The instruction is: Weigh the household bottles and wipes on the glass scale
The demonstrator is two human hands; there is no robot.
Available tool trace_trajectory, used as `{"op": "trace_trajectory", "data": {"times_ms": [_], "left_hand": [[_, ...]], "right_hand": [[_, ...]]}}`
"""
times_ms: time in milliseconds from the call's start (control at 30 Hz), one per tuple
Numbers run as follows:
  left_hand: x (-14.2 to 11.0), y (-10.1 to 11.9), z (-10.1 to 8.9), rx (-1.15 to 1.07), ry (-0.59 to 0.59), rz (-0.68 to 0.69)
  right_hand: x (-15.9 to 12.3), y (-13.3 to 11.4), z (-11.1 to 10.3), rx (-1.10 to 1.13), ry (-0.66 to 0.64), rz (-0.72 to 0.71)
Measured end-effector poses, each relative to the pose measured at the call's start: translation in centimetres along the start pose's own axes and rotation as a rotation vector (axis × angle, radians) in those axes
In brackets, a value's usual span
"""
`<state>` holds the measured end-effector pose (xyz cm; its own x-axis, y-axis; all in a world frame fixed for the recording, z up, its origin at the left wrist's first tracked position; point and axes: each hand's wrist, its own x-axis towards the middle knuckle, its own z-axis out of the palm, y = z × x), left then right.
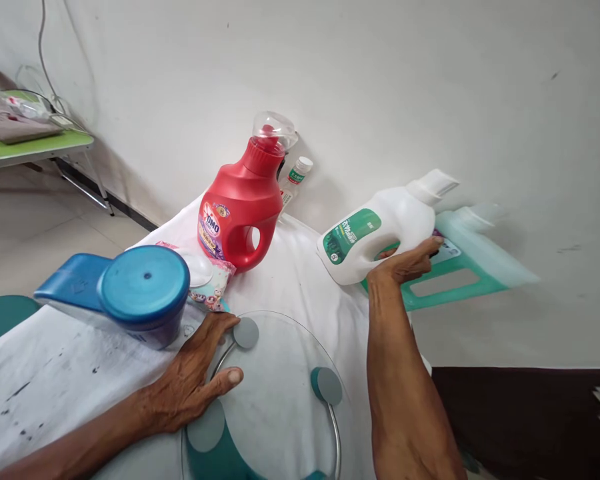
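My left hand (190, 377) rests at the rim of a round clear glass scale (280, 400) with grey discs, its thumb spread over the glass. Its fingertips meet the upper-left disc (246, 333). Out to the right, my right hand (407, 262) is closed at the handle of a white laundry detergent bottle (405, 217) with a green label; a bit of finger shows through the handle hole. The other fingertips, partly hidden, reach against a green detergent bottle (480, 257) just behind, whose top is blurred.
A red OMO detergent bottle (245, 200) stands ahead, a small clear bottle (293, 180) behind it. Left are a blue-lidded container (145, 283) and a patterned wipes pack (213, 283). White cloth (300, 260) covers the table beside the wall. A green folding table (55, 148) stands farther left.
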<state>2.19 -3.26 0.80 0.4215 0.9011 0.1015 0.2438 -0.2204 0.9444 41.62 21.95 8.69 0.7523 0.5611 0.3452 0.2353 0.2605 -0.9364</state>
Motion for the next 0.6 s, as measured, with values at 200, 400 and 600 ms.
{"op": "trace_trajectory", "data": {"times_ms": [200,400,600], "left_hand": [[0.4,0.4,-0.2,0.019,0.002,0.034],[0.6,0.6,-0.4,0.061,0.016,0.081],[0.8,0.2,-0.1,0.065,0.024,0.123]], "right_hand": [[-6.0,-4.5,-1.3,-0.336,0.263,-0.461],[-20.6,-10.1,-1.2,-0.270,-0.553,-0.437],[-28.9,-10.6,1.5,-0.358,-1.181,-0.510]]}}
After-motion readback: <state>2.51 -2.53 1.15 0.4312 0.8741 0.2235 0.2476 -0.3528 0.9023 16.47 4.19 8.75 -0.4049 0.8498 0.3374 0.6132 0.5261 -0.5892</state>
